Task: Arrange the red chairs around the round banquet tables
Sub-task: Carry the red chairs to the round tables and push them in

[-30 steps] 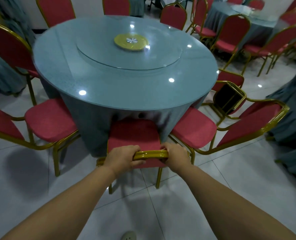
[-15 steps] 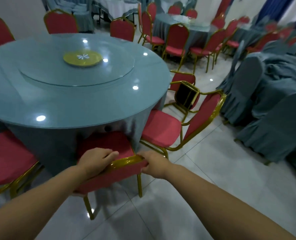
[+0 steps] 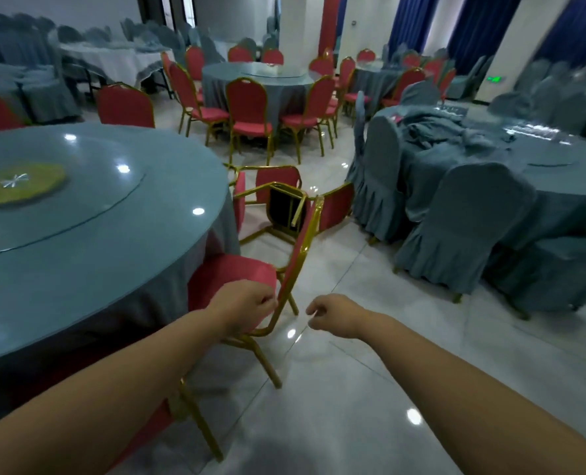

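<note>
The round banquet table (image 3: pixel 79 269), with a grey-blue cloth and a glass turntable, fills the left. A red chair with a gold frame (image 3: pixel 230 272) stands at its right edge, seat toward the table. My left hand (image 3: pixel 247 303) hovers in front of that seat with its fingers loosely curled, and it holds nothing. Over the floor just right of the chair's back post, my right hand (image 3: pixel 332 313) is also loosely curled and empty. Another red chair (image 3: pixel 154 426) is tucked at the table under my left forearm. Two red chairs (image 3: pixel 281 200) lie tipped on the floor behind.
Chairs in grey-blue covers (image 3: pixel 456 228) ring a cloth-piled table (image 3: pixel 542 186) on the right. A farther round table (image 3: pixel 260 77) has several red chairs around it. Glossy tiled floor (image 3: pixel 353 389) lies between the tables.
Both hands have let go of the back rail of the chair they had pushed under the table. My view has swung right, toward the neighbouring chair and the tipped chairs.
</note>
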A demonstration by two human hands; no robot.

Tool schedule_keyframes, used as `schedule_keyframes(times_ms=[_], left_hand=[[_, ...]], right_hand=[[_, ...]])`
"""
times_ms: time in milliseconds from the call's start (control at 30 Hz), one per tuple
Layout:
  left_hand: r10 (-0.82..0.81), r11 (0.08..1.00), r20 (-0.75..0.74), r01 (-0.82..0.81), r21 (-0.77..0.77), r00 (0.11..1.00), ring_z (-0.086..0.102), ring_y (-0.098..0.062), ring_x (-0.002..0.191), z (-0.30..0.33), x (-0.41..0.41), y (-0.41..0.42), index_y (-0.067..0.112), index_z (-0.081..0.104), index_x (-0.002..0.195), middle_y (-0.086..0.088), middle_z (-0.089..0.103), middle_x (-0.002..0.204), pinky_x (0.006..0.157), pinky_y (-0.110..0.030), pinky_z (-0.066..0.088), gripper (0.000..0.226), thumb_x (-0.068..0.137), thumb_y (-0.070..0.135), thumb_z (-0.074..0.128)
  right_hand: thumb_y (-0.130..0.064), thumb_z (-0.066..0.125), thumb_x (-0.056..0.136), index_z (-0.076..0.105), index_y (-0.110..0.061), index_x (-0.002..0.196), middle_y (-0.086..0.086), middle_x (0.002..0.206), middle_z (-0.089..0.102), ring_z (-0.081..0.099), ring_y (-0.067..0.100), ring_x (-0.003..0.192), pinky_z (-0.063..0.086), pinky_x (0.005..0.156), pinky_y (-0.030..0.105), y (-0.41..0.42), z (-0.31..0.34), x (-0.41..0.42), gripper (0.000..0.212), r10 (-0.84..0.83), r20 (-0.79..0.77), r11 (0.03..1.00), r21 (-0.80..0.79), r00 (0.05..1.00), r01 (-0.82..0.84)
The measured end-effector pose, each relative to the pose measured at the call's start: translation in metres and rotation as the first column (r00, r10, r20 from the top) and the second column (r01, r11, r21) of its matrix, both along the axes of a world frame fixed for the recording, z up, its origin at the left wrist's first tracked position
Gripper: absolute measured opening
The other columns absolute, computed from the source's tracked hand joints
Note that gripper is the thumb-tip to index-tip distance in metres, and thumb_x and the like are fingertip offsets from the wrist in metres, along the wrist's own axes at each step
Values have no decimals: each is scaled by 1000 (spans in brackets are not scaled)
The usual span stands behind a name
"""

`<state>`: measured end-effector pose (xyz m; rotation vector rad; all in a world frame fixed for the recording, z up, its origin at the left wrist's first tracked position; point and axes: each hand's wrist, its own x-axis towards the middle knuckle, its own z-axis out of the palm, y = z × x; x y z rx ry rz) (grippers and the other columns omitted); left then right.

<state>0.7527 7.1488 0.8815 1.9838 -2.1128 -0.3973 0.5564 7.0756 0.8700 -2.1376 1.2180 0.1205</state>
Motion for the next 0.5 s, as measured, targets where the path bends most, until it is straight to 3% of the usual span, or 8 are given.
schedule_keyframes(times_ms=[100,267,367,500], left_hand=[[-23,999,-44,22,-23,999,49,-8,66,3,-49,-60,26,58,76,11,52,68,64,-26,41,23,96,32,47],[-51,998,-29,50,-31,998,55,-11,74,-8,-101,-136,20,63,90,8,59,78,65,-25,40,21,96,32,47],[-52,999,-41,52,9,998,59,-12,72,-14,-114,-172,18,67,92,6,64,78,63,-23,45,24,95,34,49],[-51,998,-75,54,37,996,58,-7,69,-15,-115,-235,22,65,90,8,62,75,57,-18,38,23,94,39,50]], right_hand=[[-26,60,91,59,-13,120,6,117,59,59,21,103,48,85,27,-55,1,-54,32,-91,34,996,-1,995,92],[-24,60,91,61,-13,116,7,114,59,60,22,102,50,86,30,-129,-2,-116,27,-178,67,984,35,982,176],[-22,60,91,63,-13,114,6,109,60,60,22,101,50,83,30,-166,-8,-132,25,-205,75,978,64,976,201],[-21,60,91,64,-15,112,4,103,61,62,21,99,51,80,28,-226,-17,-132,22,-227,102,972,90,968,219]])
